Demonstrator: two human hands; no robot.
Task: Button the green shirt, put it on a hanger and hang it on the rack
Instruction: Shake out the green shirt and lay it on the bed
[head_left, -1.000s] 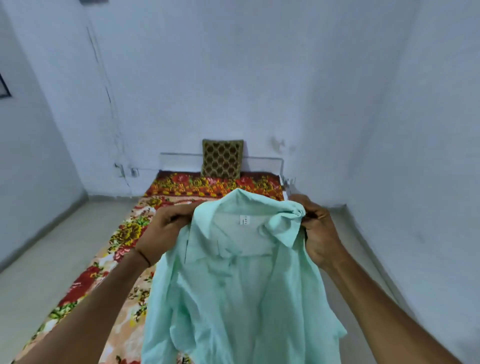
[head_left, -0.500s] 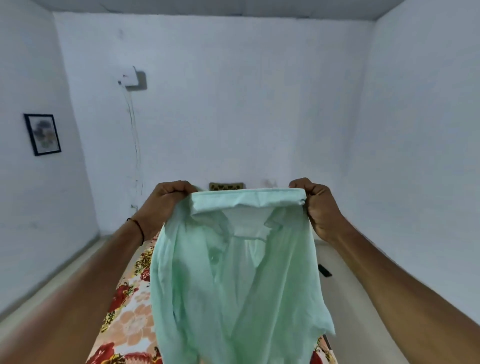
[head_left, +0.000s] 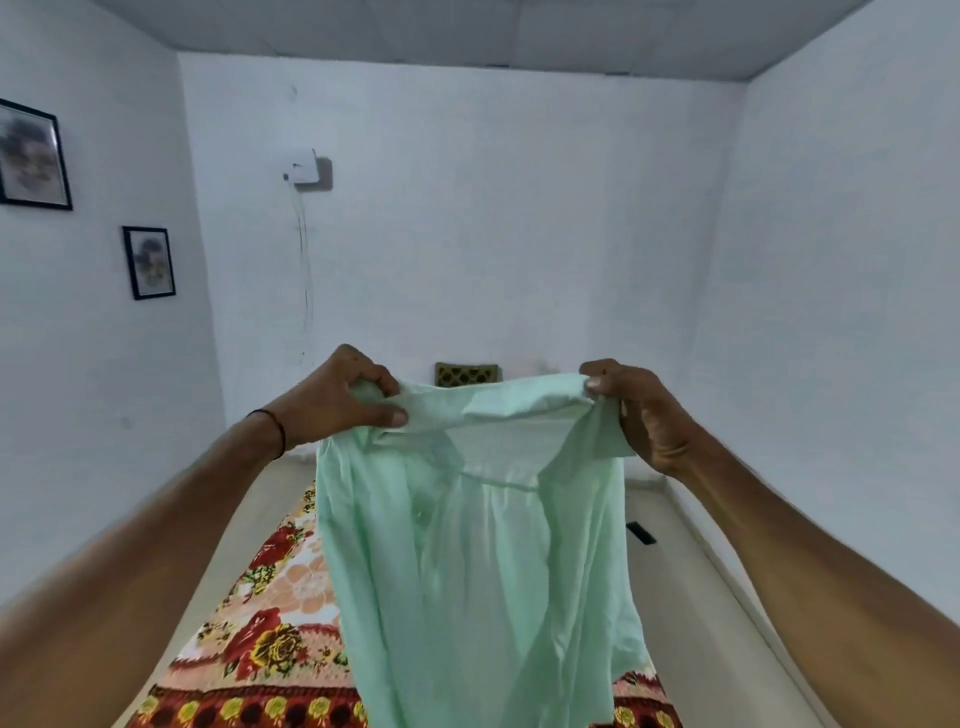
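Observation:
The pale green shirt (head_left: 483, 545) hangs in the air in front of me, stretched by its top edge between both hands. My left hand (head_left: 332, 405) pinches the left end of the collar or shoulder, thumb on the near side. My right hand (head_left: 639, 415) grips the right end with fingers curled round the cloth. The body of the shirt drops down over the mattress and hides its middle. No hanger or rack is in view.
A floral mattress (head_left: 270, 613) lies on the floor below, with a patterned cushion (head_left: 466, 373) at its far end. White walls close in on three sides. Two framed pictures (head_left: 149, 262) hang on the left wall. A small dark object (head_left: 640, 532) lies on the floor at right.
Both hands have lifted the shirt higher and held it spread, and my view has tilted up from the mattress toward the wall and ceiling.

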